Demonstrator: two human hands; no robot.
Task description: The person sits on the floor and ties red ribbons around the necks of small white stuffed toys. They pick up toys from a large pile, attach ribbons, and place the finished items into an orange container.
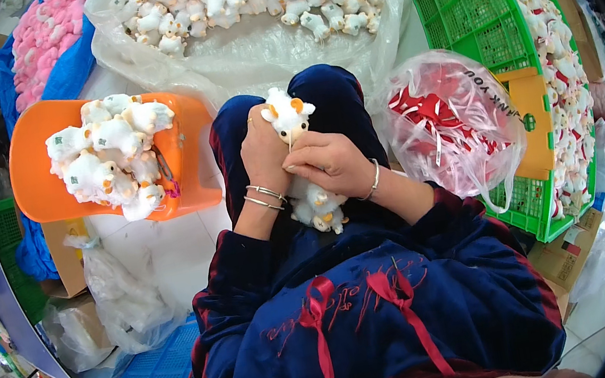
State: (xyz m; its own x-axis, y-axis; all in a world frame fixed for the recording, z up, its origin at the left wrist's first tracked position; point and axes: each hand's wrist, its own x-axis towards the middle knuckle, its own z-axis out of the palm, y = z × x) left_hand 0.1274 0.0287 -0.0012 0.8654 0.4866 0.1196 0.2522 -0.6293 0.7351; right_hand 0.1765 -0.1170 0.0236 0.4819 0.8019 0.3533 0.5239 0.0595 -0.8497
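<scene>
My left hand (262, 156) is closed round a small white plush toy (288, 116) with orange ears or horns and black eyes, its head upward above my lap. My right hand (330, 162) presses its thumb and fingers together just below the toy's face. A thin pale line, perhaps a thread or needle, shows at those fingertips, too fine to make out. Below my right hand, more white plush (317, 206) with orange bits lies against my lap; whether it is one toy or more, I cannot tell.
To the left, an orange stool (37, 164) carries a heap of white plush toys (107, 153). Ahead, a clear plastic sheet (243, 64) bears many more. A clear bag (458, 125) of red pieces and a green crate (467, 1) stand right. Pink plush (46, 43) lies far left.
</scene>
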